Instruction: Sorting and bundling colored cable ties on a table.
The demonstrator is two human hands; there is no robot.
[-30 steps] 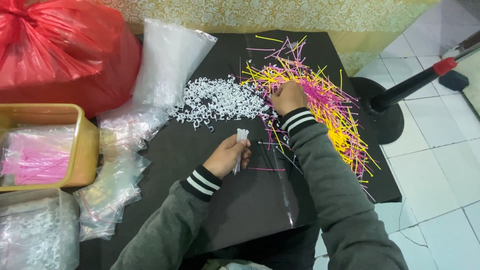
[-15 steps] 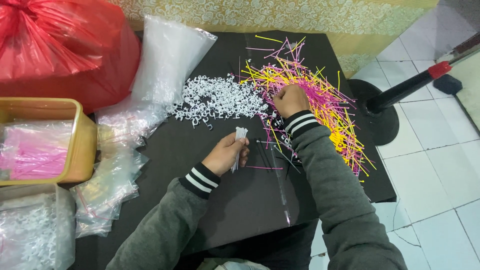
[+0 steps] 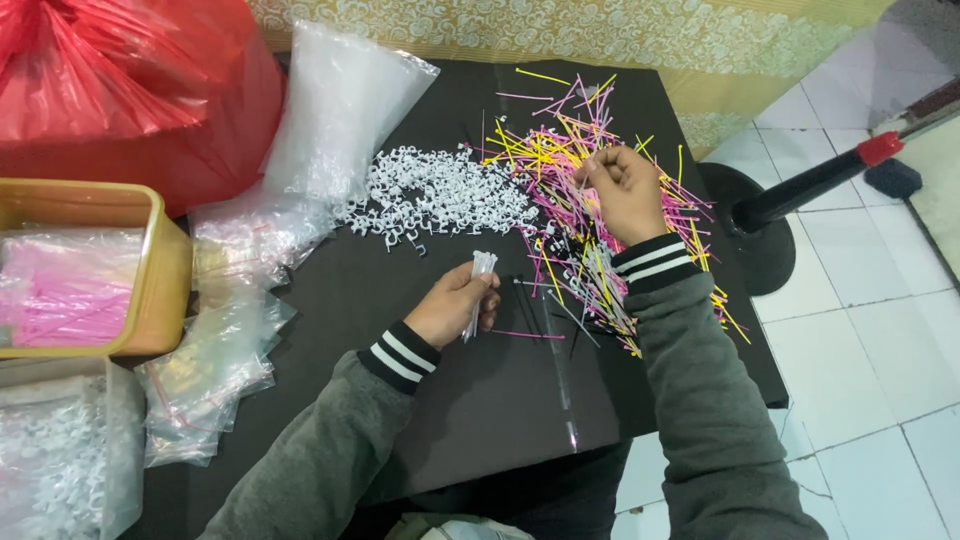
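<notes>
On the black bench [image 3: 500, 400], the right hand [image 3: 625, 190] rests on a messy pile of thin pink and yellow plastic sticks [image 3: 590, 200]. Its fingers are curled shut, pinching some sticks. The left hand [image 3: 455, 305] is closed around a small bundle of white sticks [image 3: 478, 290], pointing up and away. The stick pile lies up and to the right of that bundle. Little white plastic clips [image 3: 440, 195] sit just beside the pile.
</notes>
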